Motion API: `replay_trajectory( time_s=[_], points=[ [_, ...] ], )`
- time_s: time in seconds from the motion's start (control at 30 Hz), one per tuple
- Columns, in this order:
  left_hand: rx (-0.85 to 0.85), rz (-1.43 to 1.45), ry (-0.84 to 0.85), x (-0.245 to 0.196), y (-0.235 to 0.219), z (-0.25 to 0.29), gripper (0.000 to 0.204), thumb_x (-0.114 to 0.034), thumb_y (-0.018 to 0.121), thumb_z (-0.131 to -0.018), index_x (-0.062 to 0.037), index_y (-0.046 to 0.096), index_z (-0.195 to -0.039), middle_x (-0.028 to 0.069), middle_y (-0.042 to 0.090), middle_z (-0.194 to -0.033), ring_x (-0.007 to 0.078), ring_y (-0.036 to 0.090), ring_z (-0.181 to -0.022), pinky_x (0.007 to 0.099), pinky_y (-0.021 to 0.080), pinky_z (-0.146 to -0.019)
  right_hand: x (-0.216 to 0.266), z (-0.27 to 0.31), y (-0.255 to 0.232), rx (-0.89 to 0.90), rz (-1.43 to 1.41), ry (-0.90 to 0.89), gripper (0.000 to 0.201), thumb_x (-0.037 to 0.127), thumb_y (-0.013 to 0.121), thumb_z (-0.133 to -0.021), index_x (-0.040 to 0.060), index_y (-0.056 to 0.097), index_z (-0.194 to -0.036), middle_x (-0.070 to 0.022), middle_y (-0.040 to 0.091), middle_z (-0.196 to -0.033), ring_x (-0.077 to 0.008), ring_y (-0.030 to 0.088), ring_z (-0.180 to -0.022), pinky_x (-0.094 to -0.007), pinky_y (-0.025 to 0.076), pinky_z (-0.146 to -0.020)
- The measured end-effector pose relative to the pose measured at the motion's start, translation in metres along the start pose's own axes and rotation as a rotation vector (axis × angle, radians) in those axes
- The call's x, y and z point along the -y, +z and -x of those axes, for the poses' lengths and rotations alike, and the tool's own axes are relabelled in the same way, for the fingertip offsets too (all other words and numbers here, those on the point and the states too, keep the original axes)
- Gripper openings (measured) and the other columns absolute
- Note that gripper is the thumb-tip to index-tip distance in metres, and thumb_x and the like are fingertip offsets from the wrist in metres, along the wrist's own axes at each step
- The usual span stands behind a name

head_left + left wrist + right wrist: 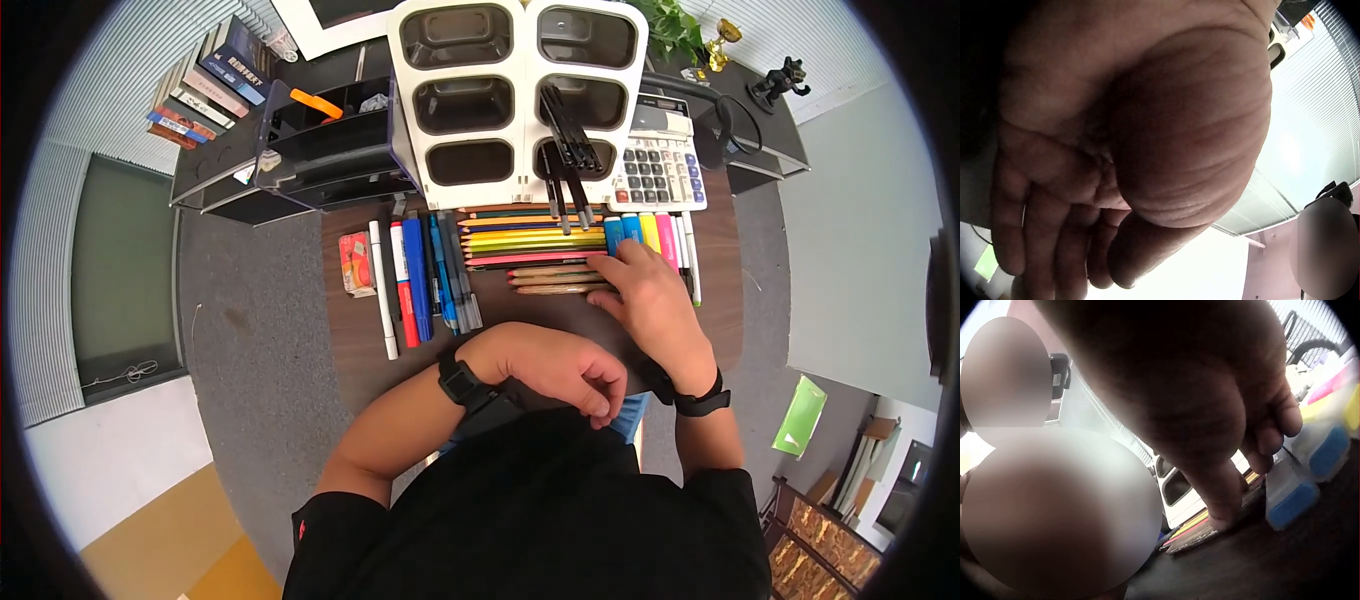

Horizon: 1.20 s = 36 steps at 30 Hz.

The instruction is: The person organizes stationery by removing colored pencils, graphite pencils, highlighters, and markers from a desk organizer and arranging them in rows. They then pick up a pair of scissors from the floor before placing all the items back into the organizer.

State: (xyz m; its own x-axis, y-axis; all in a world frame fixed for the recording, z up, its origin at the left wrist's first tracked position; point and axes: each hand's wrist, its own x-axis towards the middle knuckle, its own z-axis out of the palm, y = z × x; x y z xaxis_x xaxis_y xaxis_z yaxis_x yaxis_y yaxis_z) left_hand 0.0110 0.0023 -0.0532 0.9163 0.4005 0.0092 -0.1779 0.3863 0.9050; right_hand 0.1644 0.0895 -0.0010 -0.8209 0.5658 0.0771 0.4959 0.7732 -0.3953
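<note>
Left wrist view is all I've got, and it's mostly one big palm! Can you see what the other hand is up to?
Observer: Yes. The right hand is at the right-hand ends of a row of colored pencils on the desk; I can't tell whether it is gripping any.
Visitor: Oh, pencils! What's just beyond them, on the side away from the person?
Observer: A white organizer with six dark compartments.
Visitor: And what's past the pencils' left-hand ends?
Observer: A row of pens and markers, with a red box at its far left.
</note>
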Motion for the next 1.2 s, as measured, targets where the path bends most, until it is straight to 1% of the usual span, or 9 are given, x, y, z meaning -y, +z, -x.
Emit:
replay_trajectory(
  time_s=[0.23,0.3,0.5,0.6,0.73,0.8,0.9,1.13,1.2],
  points=[
    [-0.004,0.027,0.003,0.003,-0.001,-0.001,0.016,-0.015,0.061,-0.102,-0.0014,0.063,-0.110,0.0059,0.069,-0.107,0.0148,0.064,-0.101,0.0306,0.052,-0.092,0.004,-0.005,0.005,0.008,0.052,-0.046,0.033,0.010,0.079,-0.073,0.0059,0.066,-0.103,-0.0123,0.057,-0.097,-0.0348,0.059,-0.095,-0.0451,0.049,-0.081],
    [-0.001,0.034,0.004,0.003,-0.001,-0.001,0.016,-0.015,0.061,-0.102,-0.0012,0.062,-0.110,0.0061,0.069,-0.107,0.0149,0.064,-0.101,0.0305,0.052,-0.092,0.006,-0.005,0.006,-0.020,0.039,-0.040,0.027,0.008,0.077,-0.072,0.0048,0.065,-0.096,-0.0112,0.058,-0.095,-0.0325,0.060,-0.094,-0.0432,0.050,-0.081],
    [0.008,0.007,0.000,0.001,0.000,-0.002,0.016,-0.014,0.061,-0.101,-0.0012,0.063,-0.110,0.0061,0.068,-0.107,0.0152,0.064,-0.101,0.0306,0.052,-0.091,0.011,-0.005,0.009,0.005,0.114,-0.097,0.023,0.009,0.076,-0.071,0.0055,0.062,-0.089,-0.0106,0.059,-0.095,-0.0307,0.058,-0.095,-0.0404,0.049,-0.082],
    [-0.001,0.005,0.001,0.001,0.001,-0.002,0.016,-0.014,0.061,-0.101,-0.0010,0.063,-0.109,0.0061,0.069,-0.107,0.0153,0.064,-0.101,0.0307,0.052,-0.091,0.015,-0.004,0.003,0.081,0.105,-0.140,0.029,0.008,0.075,-0.072,0.0048,0.062,-0.098,-0.0107,0.058,-0.098,-0.0316,0.057,-0.100,-0.0418,0.048,-0.086],
    [0.011,-0.024,-0.020,0.000,0.001,-0.002,0.015,-0.014,0.061,-0.101,-0.0012,0.065,-0.108,0.0058,0.069,-0.106,0.0151,0.065,-0.101,0.0305,0.052,-0.091,0.016,0.001,0.011,0.090,0.073,-0.164,0.027,0.009,0.073,-0.073,0.0047,0.061,-0.097,-0.0103,0.058,-0.097,-0.0309,0.056,-0.100,-0.0413,0.048,-0.087],
    [0.021,-0.026,-0.028,0.001,0.002,-0.003,0.015,-0.013,0.061,-0.101,-0.0013,0.065,-0.108,0.0057,0.069,-0.106,0.0149,0.065,-0.101,0.0304,0.051,-0.091,0.019,0.003,0.010,0.134,0.025,-0.120,0.025,0.010,0.072,-0.075,0.0044,0.061,-0.096,-0.0101,0.059,-0.096,-0.0308,0.056,-0.099,-0.0409,0.048,-0.086],
    [0.028,-0.029,-0.020,0.002,0.002,-0.003,0.015,-0.013,0.061,-0.101,-0.0014,0.066,-0.108,0.0057,0.069,-0.106,0.0148,0.065,-0.101,0.0302,0.051,-0.091,0.018,0.005,0.012,0.103,0.059,-0.151,0.016,0.010,0.068,-0.074,0.0052,0.061,-0.087,-0.0097,0.059,-0.091,-0.0289,0.058,-0.096,-0.0383,0.049,-0.083],
    [0.047,-0.008,-0.035,0.005,0.004,-0.003,0.016,-0.014,0.061,-0.101,-0.0012,0.065,-0.108,0.0053,0.069,-0.106,0.0146,0.064,-0.102,0.0298,0.051,-0.092,0.013,0.019,0.016,0.118,0.099,-0.170,0.021,0.011,0.072,-0.074,0.0053,0.060,-0.091,-0.0101,0.057,-0.089,-0.0296,0.058,-0.094,-0.0390,0.049,-0.082],
    [0.047,0.010,-0.030,0.004,0.003,-0.003,0.016,-0.015,0.061,-0.101,-0.0012,0.065,-0.108,0.0052,0.069,-0.106,0.0146,0.064,-0.102,0.0296,0.051,-0.091,0.012,0.027,0.006,0.059,0.027,-0.063,0.021,0.011,0.073,-0.078,0.0039,0.060,-0.093,-0.0122,0.059,-0.091,-0.0319,0.059,-0.093,-0.0415,0.048,-0.081]
  ],
)
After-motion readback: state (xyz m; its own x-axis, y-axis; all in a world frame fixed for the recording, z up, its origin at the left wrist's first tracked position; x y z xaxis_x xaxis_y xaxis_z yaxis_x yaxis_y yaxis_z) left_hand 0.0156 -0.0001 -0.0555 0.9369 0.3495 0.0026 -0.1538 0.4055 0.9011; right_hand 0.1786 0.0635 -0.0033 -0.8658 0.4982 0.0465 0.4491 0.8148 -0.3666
